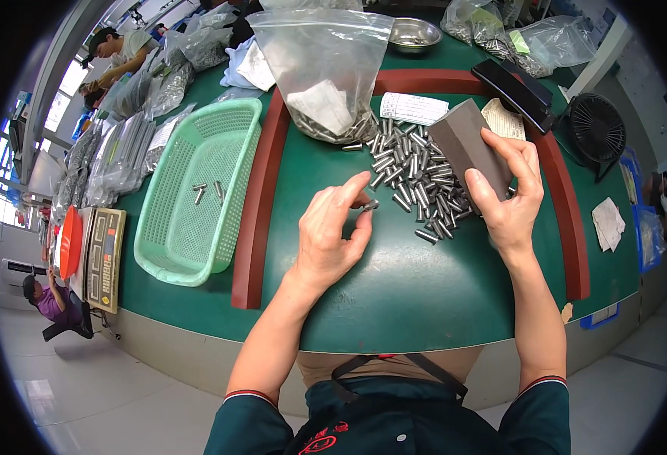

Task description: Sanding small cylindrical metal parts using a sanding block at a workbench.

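while the left hand (pixel 326 231) pinches a metal pin (pixel 371 205) just beside the pile of pins (pixel 417 171), seemingly placed for easy reach, the right hand (pixel 511 205) clasps a tilted brown block (pixel 461 140) at the pile's right.

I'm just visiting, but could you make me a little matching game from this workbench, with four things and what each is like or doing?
Things:
1. left hand
2. right hand
3. basket
4. fan

Descriptions:
A. gripping a brown block
B. black, at the picture's right
C. pinching a small metal pin
D. light green, a few loose metal pieces inside

Pairs: 1-C, 2-A, 3-D, 4-B
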Action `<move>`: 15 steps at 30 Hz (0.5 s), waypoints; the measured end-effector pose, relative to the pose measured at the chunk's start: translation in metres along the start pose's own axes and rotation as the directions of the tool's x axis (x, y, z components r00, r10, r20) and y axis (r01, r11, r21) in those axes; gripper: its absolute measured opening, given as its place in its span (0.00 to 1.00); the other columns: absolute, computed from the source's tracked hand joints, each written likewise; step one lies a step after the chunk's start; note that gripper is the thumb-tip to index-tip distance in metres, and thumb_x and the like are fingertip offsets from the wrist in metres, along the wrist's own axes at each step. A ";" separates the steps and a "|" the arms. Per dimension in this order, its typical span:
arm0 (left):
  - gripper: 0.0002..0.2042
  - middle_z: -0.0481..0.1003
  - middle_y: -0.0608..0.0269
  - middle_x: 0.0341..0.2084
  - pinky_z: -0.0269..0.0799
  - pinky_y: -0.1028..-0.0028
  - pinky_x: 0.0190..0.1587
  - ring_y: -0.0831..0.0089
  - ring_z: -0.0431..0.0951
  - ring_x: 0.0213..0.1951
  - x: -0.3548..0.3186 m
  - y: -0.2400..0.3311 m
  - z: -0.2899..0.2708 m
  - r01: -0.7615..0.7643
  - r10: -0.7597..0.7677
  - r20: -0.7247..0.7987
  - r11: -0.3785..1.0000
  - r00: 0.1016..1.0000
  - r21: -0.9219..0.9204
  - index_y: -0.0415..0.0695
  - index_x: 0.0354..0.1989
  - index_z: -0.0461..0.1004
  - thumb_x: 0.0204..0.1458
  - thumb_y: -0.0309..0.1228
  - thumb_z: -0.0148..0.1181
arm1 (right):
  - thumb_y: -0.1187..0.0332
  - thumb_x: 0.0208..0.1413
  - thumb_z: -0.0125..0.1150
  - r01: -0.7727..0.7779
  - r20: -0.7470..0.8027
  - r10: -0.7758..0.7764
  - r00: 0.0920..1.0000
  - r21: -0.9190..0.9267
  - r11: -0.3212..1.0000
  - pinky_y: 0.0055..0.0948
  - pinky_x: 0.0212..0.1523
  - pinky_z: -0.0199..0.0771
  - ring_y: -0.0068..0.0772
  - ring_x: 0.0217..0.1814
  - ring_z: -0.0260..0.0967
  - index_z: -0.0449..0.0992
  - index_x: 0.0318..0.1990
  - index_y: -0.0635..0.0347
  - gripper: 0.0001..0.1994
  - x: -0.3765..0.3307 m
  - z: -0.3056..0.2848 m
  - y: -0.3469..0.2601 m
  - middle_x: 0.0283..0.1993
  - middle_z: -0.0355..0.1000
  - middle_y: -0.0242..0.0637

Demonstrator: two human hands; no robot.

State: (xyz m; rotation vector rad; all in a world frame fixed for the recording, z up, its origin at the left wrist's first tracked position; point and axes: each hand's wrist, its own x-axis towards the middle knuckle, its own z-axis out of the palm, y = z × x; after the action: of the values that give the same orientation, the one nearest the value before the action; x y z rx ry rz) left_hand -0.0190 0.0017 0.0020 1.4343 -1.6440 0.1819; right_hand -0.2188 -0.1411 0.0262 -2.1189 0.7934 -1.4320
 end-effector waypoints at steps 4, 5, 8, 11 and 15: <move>0.23 0.76 0.60 0.28 0.73 0.70 0.37 0.66 0.78 0.31 0.002 0.002 0.000 0.048 -0.050 -0.062 0.998 0.997 -0.028 0.39 0.46 0.72 0.38 0.13 0.63 | 0.68 0.38 0.71 0.006 -0.005 -0.006 1.000 -0.009 1.000 0.30 0.44 0.71 0.31 0.44 0.67 0.80 0.48 0.60 0.24 0.000 -0.001 0.002 0.42 0.67 0.36; 0.18 0.76 0.61 0.27 0.72 0.68 0.36 0.64 0.77 0.31 0.002 0.003 0.000 0.069 -0.072 -0.089 0.997 0.993 -0.035 0.40 0.40 0.75 0.37 0.14 0.63 | 0.68 0.38 0.71 0.005 -0.006 -0.005 1.000 -0.010 1.000 0.30 0.44 0.71 0.31 0.44 0.67 0.80 0.48 0.60 0.24 0.000 -0.001 0.002 0.42 0.67 0.36; 0.09 0.75 0.60 0.25 0.71 0.67 0.34 0.62 0.76 0.30 0.002 0.001 -0.003 0.058 -0.060 -0.041 0.996 0.997 -0.066 0.40 0.29 0.75 0.38 0.16 0.65 | 0.67 0.38 0.71 0.000 -0.002 0.000 1.000 -0.012 1.000 0.30 0.44 0.71 0.32 0.44 0.67 0.80 0.48 0.60 0.24 0.000 -0.001 0.001 0.42 0.67 0.37; 0.07 0.74 0.59 0.23 0.70 0.66 0.33 0.60 0.75 0.28 0.000 0.001 -0.008 0.221 -0.205 0.349 0.975 0.914 -0.006 0.40 0.28 0.75 0.41 0.20 0.67 | 0.67 0.39 0.71 0.013 -0.013 -0.013 1.000 -0.007 1.000 0.30 0.44 0.71 0.32 0.44 0.67 0.80 0.48 0.60 0.24 0.001 0.000 0.001 0.42 0.67 0.37; 0.08 0.75 0.59 0.26 0.71 0.67 0.35 0.60 0.76 0.31 0.010 0.001 -0.016 -0.011 0.011 0.001 0.997 1.000 0.080 0.40 0.30 0.76 0.41 0.19 0.67 | 0.66 0.39 0.71 0.010 -0.019 -0.011 1.000 -0.006 1.000 0.30 0.44 0.72 0.32 0.44 0.68 0.80 0.48 0.60 0.24 0.001 -0.001 0.001 0.42 0.67 0.37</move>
State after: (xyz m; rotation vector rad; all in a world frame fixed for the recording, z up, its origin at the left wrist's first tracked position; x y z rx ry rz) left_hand -0.0105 0.0054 0.0184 1.4858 -1.6613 0.2561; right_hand -0.2196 -0.1430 0.0265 -2.1196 0.7956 -1.4591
